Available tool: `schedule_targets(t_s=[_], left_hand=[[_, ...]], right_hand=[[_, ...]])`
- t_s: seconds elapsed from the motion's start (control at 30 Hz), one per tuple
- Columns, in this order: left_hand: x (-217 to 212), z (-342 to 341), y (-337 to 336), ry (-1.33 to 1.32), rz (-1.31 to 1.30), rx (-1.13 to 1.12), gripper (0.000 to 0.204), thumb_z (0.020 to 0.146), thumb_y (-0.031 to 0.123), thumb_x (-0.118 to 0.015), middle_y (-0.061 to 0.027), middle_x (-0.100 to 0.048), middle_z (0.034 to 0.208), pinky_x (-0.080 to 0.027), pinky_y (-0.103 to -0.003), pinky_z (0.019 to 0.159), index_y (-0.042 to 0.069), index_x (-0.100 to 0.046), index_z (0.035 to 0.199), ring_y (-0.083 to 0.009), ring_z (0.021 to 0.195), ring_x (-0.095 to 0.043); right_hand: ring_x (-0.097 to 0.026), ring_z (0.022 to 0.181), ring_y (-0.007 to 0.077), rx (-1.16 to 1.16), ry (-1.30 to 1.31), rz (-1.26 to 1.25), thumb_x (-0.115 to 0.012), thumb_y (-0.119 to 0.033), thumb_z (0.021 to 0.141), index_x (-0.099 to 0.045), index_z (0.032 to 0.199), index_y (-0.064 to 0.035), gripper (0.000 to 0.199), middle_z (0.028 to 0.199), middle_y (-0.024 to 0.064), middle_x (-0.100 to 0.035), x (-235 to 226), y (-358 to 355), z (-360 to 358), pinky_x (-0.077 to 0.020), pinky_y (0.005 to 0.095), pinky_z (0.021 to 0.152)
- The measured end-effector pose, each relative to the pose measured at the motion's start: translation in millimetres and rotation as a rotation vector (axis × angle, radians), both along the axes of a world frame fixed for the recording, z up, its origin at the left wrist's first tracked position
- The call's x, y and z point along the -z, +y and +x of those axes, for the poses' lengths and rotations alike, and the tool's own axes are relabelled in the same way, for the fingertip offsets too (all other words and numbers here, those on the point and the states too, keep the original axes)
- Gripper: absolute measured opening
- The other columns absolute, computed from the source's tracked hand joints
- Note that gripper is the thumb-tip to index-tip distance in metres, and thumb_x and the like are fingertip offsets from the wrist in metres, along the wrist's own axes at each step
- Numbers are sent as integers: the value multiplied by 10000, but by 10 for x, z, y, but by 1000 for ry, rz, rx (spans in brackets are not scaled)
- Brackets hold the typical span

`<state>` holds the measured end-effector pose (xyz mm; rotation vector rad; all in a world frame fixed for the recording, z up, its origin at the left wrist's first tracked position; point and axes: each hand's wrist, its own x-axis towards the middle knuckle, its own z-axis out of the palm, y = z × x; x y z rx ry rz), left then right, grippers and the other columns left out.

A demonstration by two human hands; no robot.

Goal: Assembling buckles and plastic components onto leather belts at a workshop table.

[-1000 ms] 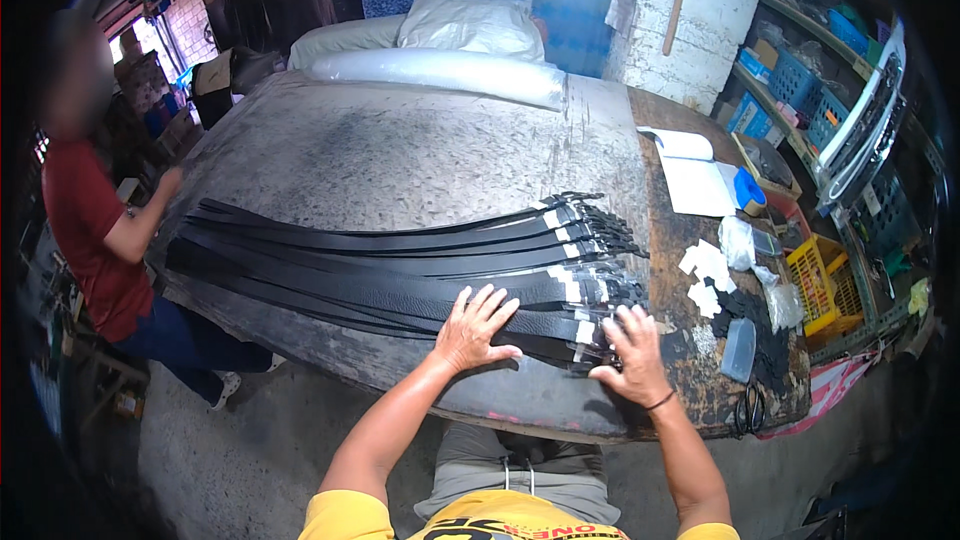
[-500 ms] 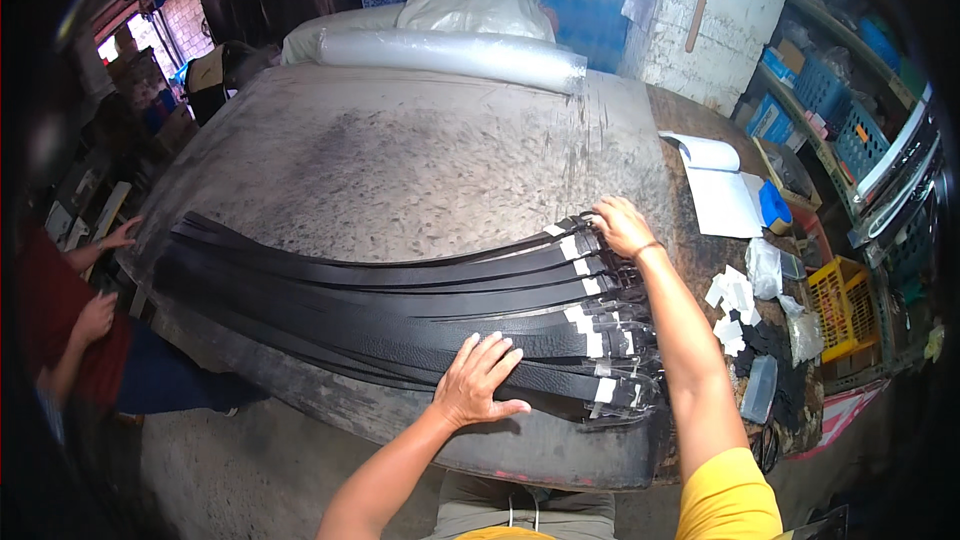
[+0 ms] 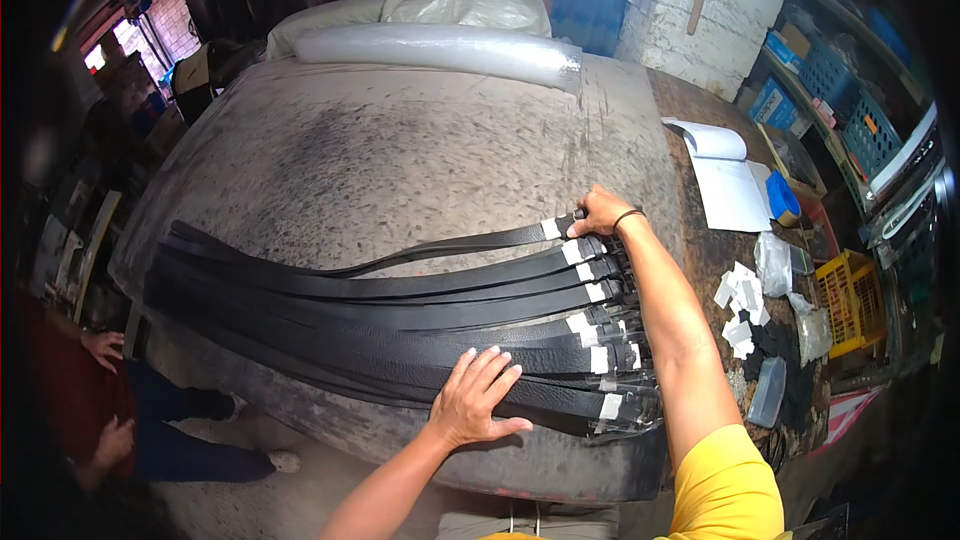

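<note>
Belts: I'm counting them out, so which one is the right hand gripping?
The farthest belt: the right hand pinches its tagged end, bowed apart from the flat stack.

The wide grey surface [image 3: 400, 150] lies bare beyond the black belts [image 3: 380, 315], from their far edge up to the long roll of clear plastic [image 3: 440, 45] that bars the back. The belts fill the near strip almost to the front edge. The right forearm crosses above their buckle ends, closing that side. Further right, an open notebook [image 3: 725, 180], white tags [image 3: 740, 305] and small plastic bags [image 3: 775, 265] crowd the dark margin. Another person's hands [image 3: 105, 345] sit just off the left rim.
</note>
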<state>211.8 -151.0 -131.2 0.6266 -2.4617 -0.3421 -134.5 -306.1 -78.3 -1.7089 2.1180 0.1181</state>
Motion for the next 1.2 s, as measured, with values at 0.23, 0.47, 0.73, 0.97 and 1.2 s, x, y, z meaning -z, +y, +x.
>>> schedule_targets(t_s=[0.23, 0.47, 0.73, 0.97, 1.2], left_hand=[[59, -17, 30, 24, -31, 16, 816, 668, 704, -621, -166, -571, 1188, -353, -516, 1007, 43, -599, 1147, -344, 1168, -514], [138, 14, -65, 79, -114, 11, 887, 697, 732, -557, -190, -550, 1224, -290, -509, 1060, 9, -552, 1211, -354, 1238, -450], [-404, -257, 135, 1420, 1496, 125, 501, 898, 611, -441, -64, -596, 1136, -479, -377, 773, 165, -491, 1119, -198, 977, -566], [-800, 234, -154, 1715, 1283, -157, 220, 919, 329, -549, -88, -651, 927, -498, -326, 702, 148, -529, 1043, -161, 800, -595], [-975, 1007, -352, 1673, 1068, -211, 227, 917, 286, -540, -108, -653, 914, -504, -306, 638, 120, -537, 1071, -151, 759, -597]], right_hand=[[-616, 920, 368, -221, 123, -503, -752, -435, 686, -639, 939, -44, 479, 956, 177, -623, -611, 495, 324, -488, 446, 789], [-600, 806, 348, -349, -20, -759, -729, -492, 695, -581, 846, -39, 500, 846, 151, -580, -1249, 1761, 931, -485, 434, 695], [-500, 676, 330, -173, -186, -721, -775, -415, 685, -538, 808, 23, 512, 742, 152, -497, -1346, 3140, 1180, -408, 395, 607], [-446, 673, 273, 177, -194, -630, -705, -175, 704, -504, 816, 29, 307, 723, 130, -450, -956, 4522, 599, -393, 353, 650], [-451, 687, 300, 273, 37, -526, -697, -221, 685, -463, 769, 18, 344, 718, 151, -449, -216, 5828, -834, -394, 391, 673]])
